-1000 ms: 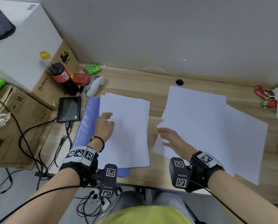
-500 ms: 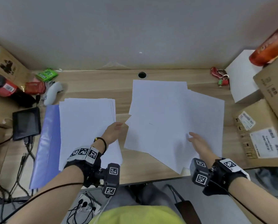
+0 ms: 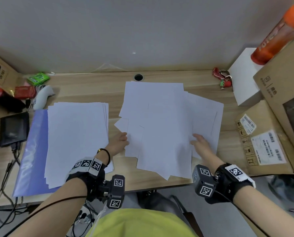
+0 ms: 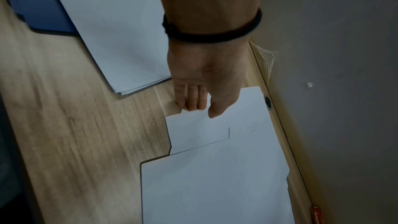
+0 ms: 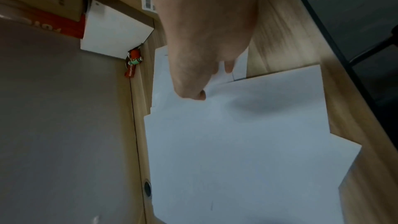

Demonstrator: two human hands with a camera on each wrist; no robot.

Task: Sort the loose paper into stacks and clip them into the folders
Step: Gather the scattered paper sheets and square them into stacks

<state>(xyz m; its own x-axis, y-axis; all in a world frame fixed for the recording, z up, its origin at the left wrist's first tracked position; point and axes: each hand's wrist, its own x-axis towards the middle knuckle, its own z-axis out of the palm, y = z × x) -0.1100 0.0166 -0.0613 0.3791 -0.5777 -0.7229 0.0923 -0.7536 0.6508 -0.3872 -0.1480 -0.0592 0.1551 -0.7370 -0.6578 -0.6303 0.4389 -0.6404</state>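
Observation:
A neat stack of white paper (image 3: 77,134) lies on an open blue folder (image 3: 33,151) at the left of the desk. To its right spreads a messy pile of loose white sheets (image 3: 160,125). My left hand (image 3: 120,140) is at the pile's left edge. The left wrist view shows this hand (image 4: 200,106) pinching a sheet of the loose pile (image 4: 215,185), thumb on top and fingers underneath. My right hand (image 3: 196,141) is at the pile's right side. In the right wrist view that hand (image 5: 211,83) has its thumb on the slightly raised sheets (image 5: 247,142), with a finger behind them.
A red keyring (image 3: 222,79), a white box (image 3: 243,82), cardboard boxes (image 3: 266,139) and an orange bottle (image 3: 276,35) crowd the right. A small screen (image 3: 13,128), a white controller (image 3: 43,98) and a green packet (image 3: 38,78) sit at the left. A cable hole (image 3: 138,77) is behind the pile.
My left hand left the neat stack and moved right to the loose pile's left edge. My right hand shifted from the pile's left side to its right. My head turned right.

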